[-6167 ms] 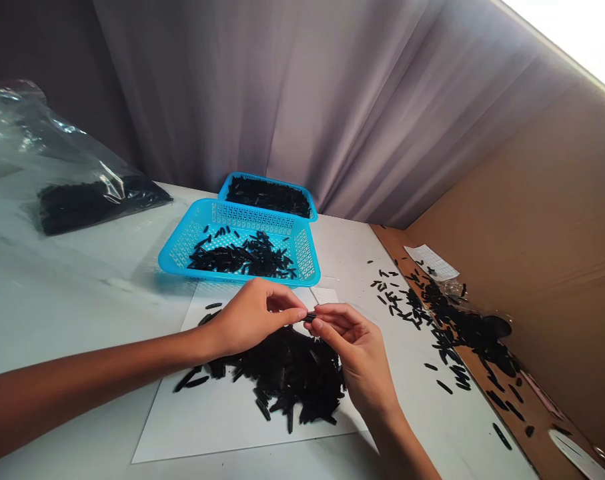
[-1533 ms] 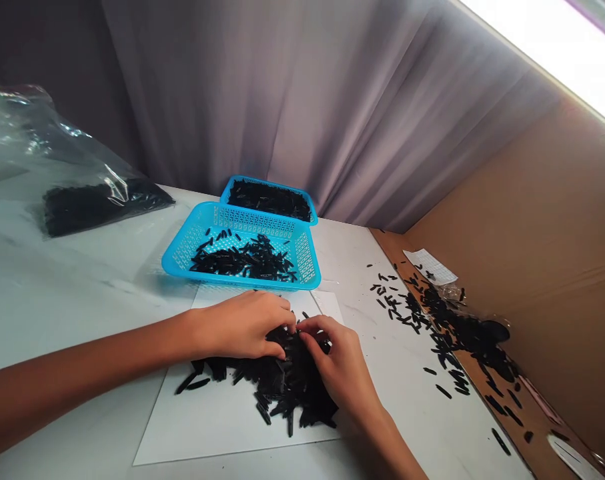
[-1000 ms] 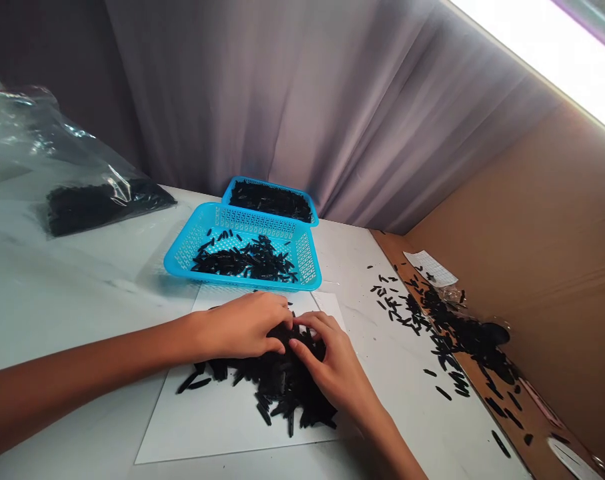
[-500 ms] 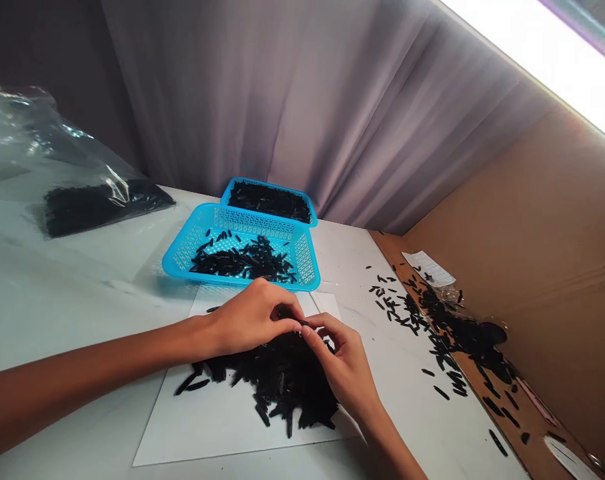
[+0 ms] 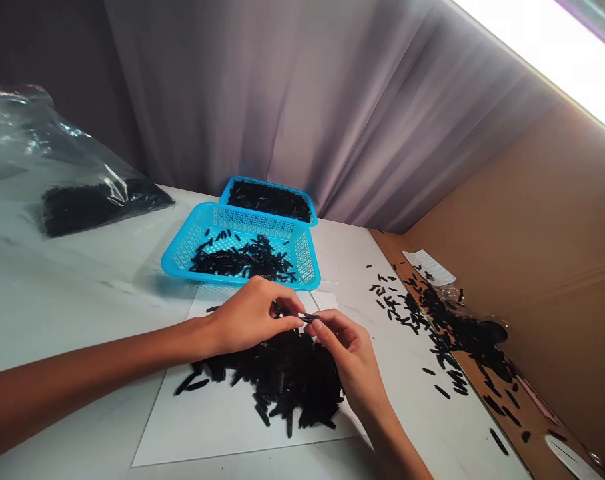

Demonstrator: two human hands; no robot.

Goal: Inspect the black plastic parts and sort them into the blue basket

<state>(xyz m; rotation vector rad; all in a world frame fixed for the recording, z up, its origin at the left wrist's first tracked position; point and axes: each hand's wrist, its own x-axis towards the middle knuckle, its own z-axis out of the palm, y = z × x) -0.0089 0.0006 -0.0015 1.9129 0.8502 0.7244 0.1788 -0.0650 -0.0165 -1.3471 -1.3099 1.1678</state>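
Note:
A slim black piece, long and narrow, lies between the fingertips of both hands; its exact kind is too small to make out. My left hand pinches its left end between thumb and fingers. From the other side, my right hand grips the right end with thumb and forefinger. Just below the hands a heap of similar black pieces is spread over a white sheet. Part of the heap is hidden behind the hands.
Behind the hands stands a blue basket with some black pieces, and a fuller blue basket beyond it. A clear plastic bag lies left. More black pieces are scattered right, by a cardboard wall.
My right hand has shifted slightly right, away from my left fingertips, and the black piece between them now shows more. The left hand has barely moved.

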